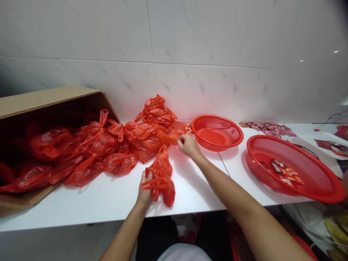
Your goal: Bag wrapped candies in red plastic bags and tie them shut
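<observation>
My left hand (145, 187) is closed around a crumpled red plastic bag (162, 170) just above the near edge of the white table. Loops of that bag droop over to the right of my fingers. Farther forward, my right hand (188, 144) is closed, with thin red plastic (174, 135) stretching left from it; motion smears that film. Beside it lies a heap of red plastic bags (145, 136), and several knotted bags (99, 139) spill across the table to the left. Their contents are hidden.
A cardboard box (51, 96) lies at the left, its opening toward the bags. A round red basket (217, 145) stands by the wall. A larger red basket (255, 165) at the right holds small wrapped packets (285, 172). More packets (272, 129) lie behind it.
</observation>
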`<state>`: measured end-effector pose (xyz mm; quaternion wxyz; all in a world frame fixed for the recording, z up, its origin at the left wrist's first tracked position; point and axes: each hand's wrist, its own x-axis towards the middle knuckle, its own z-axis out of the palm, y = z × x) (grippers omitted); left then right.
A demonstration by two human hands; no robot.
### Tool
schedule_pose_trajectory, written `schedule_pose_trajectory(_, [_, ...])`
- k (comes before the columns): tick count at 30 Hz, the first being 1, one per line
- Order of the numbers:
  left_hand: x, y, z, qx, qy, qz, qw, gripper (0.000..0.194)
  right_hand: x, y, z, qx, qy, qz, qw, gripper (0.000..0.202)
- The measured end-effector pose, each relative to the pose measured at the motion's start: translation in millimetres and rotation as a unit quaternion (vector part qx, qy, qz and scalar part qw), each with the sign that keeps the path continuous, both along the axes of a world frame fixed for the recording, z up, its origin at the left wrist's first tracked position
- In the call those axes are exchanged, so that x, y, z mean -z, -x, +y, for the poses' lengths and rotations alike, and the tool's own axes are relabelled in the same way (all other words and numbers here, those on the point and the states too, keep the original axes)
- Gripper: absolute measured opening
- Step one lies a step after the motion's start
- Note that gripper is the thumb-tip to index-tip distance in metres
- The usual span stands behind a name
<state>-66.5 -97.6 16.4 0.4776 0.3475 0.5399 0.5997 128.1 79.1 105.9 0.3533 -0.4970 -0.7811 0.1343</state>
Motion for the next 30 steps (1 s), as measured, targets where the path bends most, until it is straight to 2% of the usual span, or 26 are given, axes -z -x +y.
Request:
schedule_pose_trajectory(2, [2.9,-1,3,-0.029,-0.012,-0.014,0.999,0.051,-33.2,-12,33,0.043,-0.035,0.05,0.997,0.027])
schedule_pose_trajectory(5, [4.0,-4,6,-0.019,-0.008,-0.018,1.0,0.044,-71.0,-29,74,0.09,-0.043,0.094,0.991,0.04])
schedule_pose_trajectory(7, [3.9,-5,6,-0.018,-0.011,-0.019,1.0,0.037,-82.8,-37,86,0.08,-0.024,0.093,0.992,0.043])
schedule_pose_trajectory(9, [3.6,-5,4,-0.02,-0.015,-0.02,0.999,0.03,-81.3,-40,80,0.074,-0.014,0.068,0.995,0.059])
schedule_pose_trajectory(11, [3.1,-5,2,-0.018,-0.021,-0.022,0.999,0.024,-65.2,-36,58,0.085,-0.033,0.024,0.996,0.066])
schedule_pose_trajectory(12, [2.7,-5,1,-0.014,-0.024,-0.025,0.999,0.021,-52.0,-30,42,0.081,-0.05,-0.001,0.995,0.06])
schedule_pose_trajectory(13, [2.2,-6,1,-0.009,-0.026,-0.029,0.999,0.018,-36.1,-24,25,0.054,-0.058,-0.022,0.997,0.052])
schedule_pose_trajectory(14, [1.7,-7,1,-0.002,-0.027,-0.033,0.999,0.017,-18.3,-16,8,-0.008,-0.046,-0.045,0.998,0.047])
schedule_pose_trajectory(16, [0.6,-9,1,0.012,-0.028,-0.04,0.999,0.014,17.6,0,-22,-0.153,0.015,-0.106,0.982,0.055])
schedule_pose_trajectory(17, [0.0,-10,1,0.018,-0.027,-0.043,0.999,0.013,32.9,7,-34,-0.198,0.043,-0.136,0.97,0.059])
schedule_pose_trajectory(19, [-1.1,-10,1,0.025,-0.026,-0.044,0.998,0.012,51.3,16,-47,-0.228,0.071,-0.162,0.957,0.046])
schedule_pose_trajectory(20, [-1.6,-10,0,0.027,-0.026,-0.042,0.998,0.012,52.7,17,-48,-0.224,0.072,-0.163,0.958,0.033])
schedule_pose_trajectory(22, [-2.6,-10,-1,0.027,-0.026,-0.034,0.999,0.012,39.3,13,-36,-0.195,0.059,-0.147,0.968,0.015])
schedule_pose_trajectory(24, [-3.3,-9,-2,0.027,-0.03,-0.023,0.999,0.012,8.7,3,-9,-0.147,0.032,-0.118,0.982,0.015])
schedule_pose_trajectory(28, [-4.3,-9,-1,0.034,-0.037,0.004,0.999,0.02,-68.0,-31,62,-0.024,-0.041,-0.042,0.998,0.043])
schedule_pose_trajectory(30, [-4.7,-10,0,0.038,-0.037,0.018,0.998,0.022,-98.1,-50,90,-0.004,-0.037,0.009,0.999,0.064])
